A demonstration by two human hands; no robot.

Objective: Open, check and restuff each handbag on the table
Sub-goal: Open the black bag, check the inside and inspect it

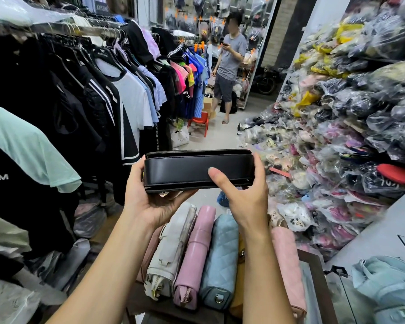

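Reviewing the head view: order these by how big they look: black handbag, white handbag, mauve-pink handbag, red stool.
1. black handbag, though it is held up, so nearness may flatter it.
2. white handbag and mauve-pink handbag: they look alike, so they are not ranked.
3. red stool, smallest here only because it stands far off.

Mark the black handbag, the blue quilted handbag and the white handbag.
black handbag [178, 170]: head view, middle of its smooth upturned panel.
blue quilted handbag [220, 256]: head view, middle of quilted side.
white handbag [173, 249]: head view, middle of its side.
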